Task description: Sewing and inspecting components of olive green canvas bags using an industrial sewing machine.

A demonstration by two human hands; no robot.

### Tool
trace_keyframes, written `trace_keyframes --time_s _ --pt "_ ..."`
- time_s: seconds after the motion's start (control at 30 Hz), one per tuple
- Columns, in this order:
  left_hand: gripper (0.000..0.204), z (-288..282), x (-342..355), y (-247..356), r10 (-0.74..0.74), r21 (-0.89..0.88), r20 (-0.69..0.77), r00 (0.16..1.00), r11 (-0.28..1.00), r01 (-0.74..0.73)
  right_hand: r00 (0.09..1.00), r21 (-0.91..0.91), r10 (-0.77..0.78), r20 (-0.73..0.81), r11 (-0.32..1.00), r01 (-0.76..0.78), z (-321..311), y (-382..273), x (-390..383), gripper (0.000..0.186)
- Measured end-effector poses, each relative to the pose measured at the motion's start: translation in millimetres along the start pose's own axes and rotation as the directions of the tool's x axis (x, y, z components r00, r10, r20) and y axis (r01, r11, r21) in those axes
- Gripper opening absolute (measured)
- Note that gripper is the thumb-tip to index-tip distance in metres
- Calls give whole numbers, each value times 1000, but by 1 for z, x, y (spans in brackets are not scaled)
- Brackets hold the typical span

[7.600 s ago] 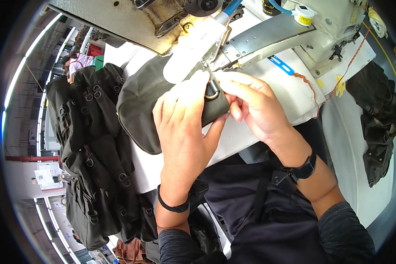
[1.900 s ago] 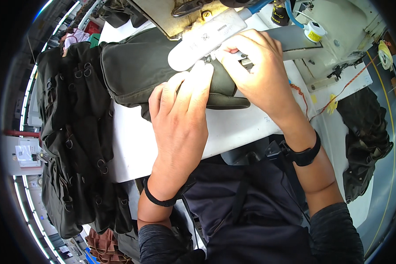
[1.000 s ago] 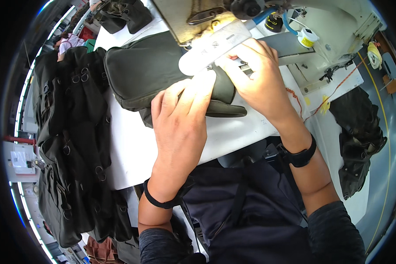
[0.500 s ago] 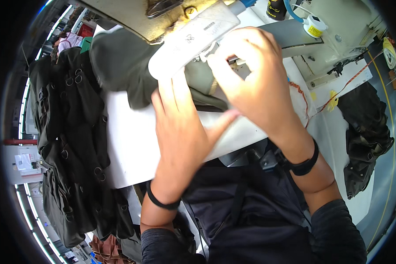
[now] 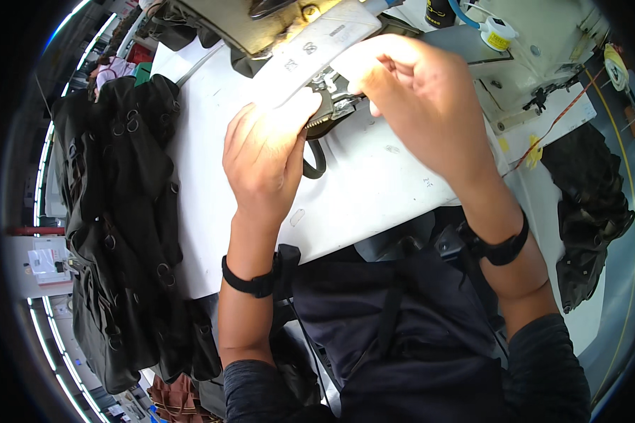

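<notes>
My left hand (image 5: 261,155) is closed on an olive bag piece (image 5: 321,106) with a zip edge, under the sewing machine's white guard (image 5: 303,53); a dark loop (image 5: 316,163) hangs from it over the white tabletop (image 5: 367,211). Just right of the metal presser foot (image 5: 335,84), my right hand (image 5: 430,106) is bent with curled fingers, thumb and index close together at the work; what they grip is hidden in glare and behind the fingers. The guard and both hands cover much of the bag piece.
Dark bags with rings (image 5: 113,225) are piled at the left, more dark pieces (image 5: 589,211) lie at the right. The machine body (image 5: 550,42) stands upper right, with a bottle (image 5: 497,35) and a red cord (image 5: 557,130). A person in pink (image 5: 109,70) is in the far left background.
The bag has been turned and drawn away under the guard, baring tabletop left of my left hand. That hand has risen and tightened round the piece; my right hand has shifted slightly up and right.
</notes>
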State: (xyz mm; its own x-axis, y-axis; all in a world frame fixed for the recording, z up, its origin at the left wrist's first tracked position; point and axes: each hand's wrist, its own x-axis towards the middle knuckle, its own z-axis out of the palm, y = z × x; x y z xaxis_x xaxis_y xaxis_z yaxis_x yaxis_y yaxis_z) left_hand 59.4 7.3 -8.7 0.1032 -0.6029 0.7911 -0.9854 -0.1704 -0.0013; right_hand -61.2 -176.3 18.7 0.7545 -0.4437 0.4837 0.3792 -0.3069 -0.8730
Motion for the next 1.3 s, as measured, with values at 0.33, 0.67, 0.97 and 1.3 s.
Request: trace_keyframes --time_s 0.33,0.67,0.97,1.3 --pt "26 -8 8 -23 -106 -100 105 989 988 116 992 -256 121 -45 958 -129 11 6 16 32" --pt "33 -3 2 0 135 -54 -95 986 989 -140 936 203 317 152 917 -344 16 9 -40 24" --pt "35 -3 0 12 60 -69 -65 996 996 -64 934 406 301 193 842 -355 24 20 -41 18" --pt "25 -14 22 18 52 10 60 997 999 -53 920 328 372 124 860 -391 27 16 -34 18"
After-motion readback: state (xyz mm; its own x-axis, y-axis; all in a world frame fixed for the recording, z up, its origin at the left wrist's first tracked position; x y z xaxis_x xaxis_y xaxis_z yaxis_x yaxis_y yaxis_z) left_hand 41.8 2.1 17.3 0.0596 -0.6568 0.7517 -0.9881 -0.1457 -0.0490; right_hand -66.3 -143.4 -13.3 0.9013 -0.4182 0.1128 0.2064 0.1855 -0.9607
